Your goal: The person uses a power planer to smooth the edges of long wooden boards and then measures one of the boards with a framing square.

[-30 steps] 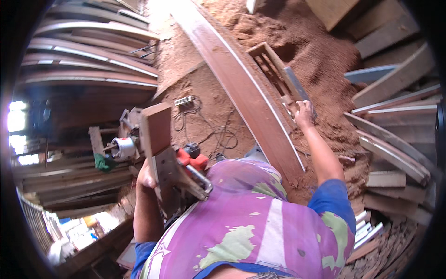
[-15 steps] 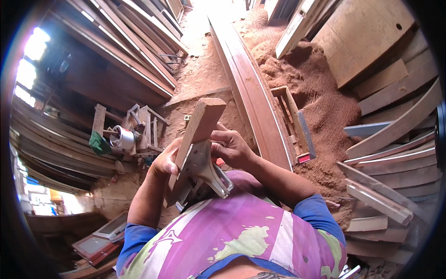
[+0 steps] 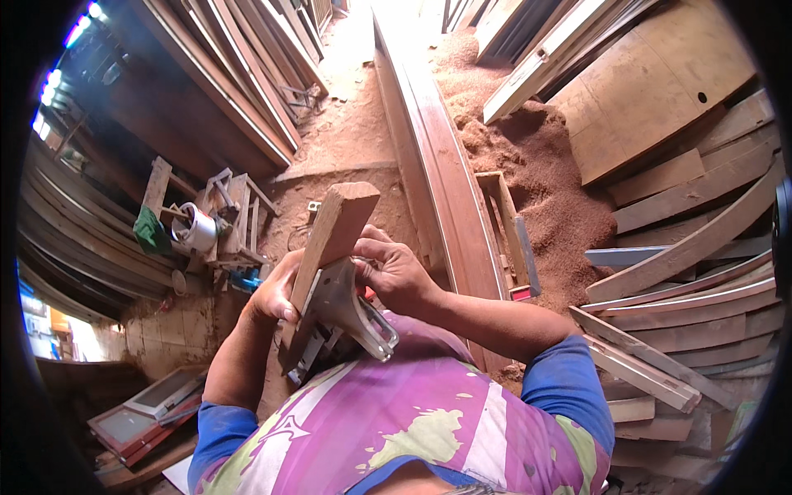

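In front of my chest I hold up a thick wooden board (image 3: 341,216), tilted with its cut end away from me. A grey metal tool part (image 3: 342,307) with a flat plate and a curved, slotted arm lies against the board's right side. My left hand (image 3: 278,290) is closed round the board's left edge, thumb on the near side. My right hand (image 3: 391,266) is on the other side, fingers curled and pressed together by the metal part's far end. What those fingertips hold, if anything, is hidden. A small red patch shows below them.
A long brown plank (image 3: 445,173) runs away from me just right of centre. Beside it are a wooden box (image 3: 505,223) and heaped sawdust (image 3: 569,214). Stacked boards (image 3: 685,330) line the right. On the left stand a small wooden stool (image 3: 247,210) and a white bucket (image 3: 198,227).
My hands, the board and the metal part have shifted slightly left in the picture, as have most surroundings. My right hand's fingers are curled more tightly than before.
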A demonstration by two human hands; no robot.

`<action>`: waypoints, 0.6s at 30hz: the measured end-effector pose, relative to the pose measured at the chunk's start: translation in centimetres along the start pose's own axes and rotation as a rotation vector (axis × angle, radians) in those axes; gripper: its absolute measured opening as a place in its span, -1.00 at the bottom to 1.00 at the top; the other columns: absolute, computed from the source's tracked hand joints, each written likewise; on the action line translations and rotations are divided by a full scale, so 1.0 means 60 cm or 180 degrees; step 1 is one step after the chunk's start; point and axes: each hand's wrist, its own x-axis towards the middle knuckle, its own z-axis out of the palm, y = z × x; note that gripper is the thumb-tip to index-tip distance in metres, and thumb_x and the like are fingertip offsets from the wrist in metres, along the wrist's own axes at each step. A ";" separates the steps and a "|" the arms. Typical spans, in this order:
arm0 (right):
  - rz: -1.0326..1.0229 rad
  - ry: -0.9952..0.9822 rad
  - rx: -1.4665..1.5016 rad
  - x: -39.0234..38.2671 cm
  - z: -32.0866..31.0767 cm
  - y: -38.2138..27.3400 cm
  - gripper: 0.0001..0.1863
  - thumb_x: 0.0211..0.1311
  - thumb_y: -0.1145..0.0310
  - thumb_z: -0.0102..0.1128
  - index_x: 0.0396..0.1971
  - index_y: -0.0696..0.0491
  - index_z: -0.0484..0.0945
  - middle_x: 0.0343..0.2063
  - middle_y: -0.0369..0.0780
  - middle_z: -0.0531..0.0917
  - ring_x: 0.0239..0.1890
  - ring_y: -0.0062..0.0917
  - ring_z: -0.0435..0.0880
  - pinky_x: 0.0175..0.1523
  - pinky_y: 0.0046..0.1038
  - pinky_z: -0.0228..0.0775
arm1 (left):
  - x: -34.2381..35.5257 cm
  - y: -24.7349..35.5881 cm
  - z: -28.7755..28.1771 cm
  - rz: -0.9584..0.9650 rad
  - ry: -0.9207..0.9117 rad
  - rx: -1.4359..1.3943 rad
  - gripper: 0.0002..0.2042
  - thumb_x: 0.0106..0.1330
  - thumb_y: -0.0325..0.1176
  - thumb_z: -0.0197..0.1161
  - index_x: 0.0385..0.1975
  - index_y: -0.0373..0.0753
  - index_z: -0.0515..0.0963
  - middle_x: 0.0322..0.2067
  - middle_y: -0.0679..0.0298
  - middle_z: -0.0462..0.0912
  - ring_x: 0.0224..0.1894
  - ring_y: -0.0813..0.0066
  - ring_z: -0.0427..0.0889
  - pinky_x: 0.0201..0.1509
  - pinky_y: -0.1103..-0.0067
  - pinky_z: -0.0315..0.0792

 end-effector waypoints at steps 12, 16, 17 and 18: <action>0.0540 -0.0407 0.2175 0.040 0.029 0.092 -0.16 0.23 -0.33 -0.19 0.19 0.13 0.27 0.06 -0.17 0.42 0.06 -0.43 0.41 0.19 -0.30 0.24 | 0.054 0.052 -0.086 0.1692 -0.0353 -0.0760 -0.12 -0.18 -0.01 0.52 0.14 -0.30 0.24 -0.02 0.16 0.43 0.06 0.19 0.45 0.15 0.28 0.39; 0.0094 -0.0158 0.2546 0.011 -0.022 0.052 -0.20 0.20 -0.22 0.02 0.19 0.16 0.24 -0.18 -0.20 0.51 -0.19 -0.47 0.54 0.00 -0.31 0.43 | 0.105 0.056 -0.093 0.1849 -0.0351 -0.0930 -0.21 -0.02 -0.01 0.40 0.17 -0.29 0.25 0.01 0.12 0.45 0.08 0.25 0.45 0.16 0.33 0.39; 0.0040 -0.0197 0.2635 0.019 -0.014 0.017 -0.18 0.19 -0.22 0.04 0.20 0.17 0.22 -0.12 -0.17 0.51 -0.12 -0.44 0.54 0.03 -0.29 0.42 | 0.107 0.050 -0.099 0.1836 -0.0292 -0.0896 -0.24 0.02 -0.01 0.37 0.17 -0.28 0.25 0.01 0.11 0.46 0.09 0.26 0.46 0.16 0.34 0.39; -0.0015 -0.0232 0.2709 0.029 -0.006 -0.021 -0.16 0.18 -0.22 0.05 0.22 0.18 0.20 -0.07 -0.14 0.52 -0.05 -0.41 0.55 0.07 -0.26 0.42 | 0.107 0.043 -0.106 0.1774 -0.0212 -0.0850 -0.26 0.06 -0.01 0.34 0.18 -0.28 0.25 0.02 0.10 0.46 0.10 0.27 0.46 0.16 0.35 0.40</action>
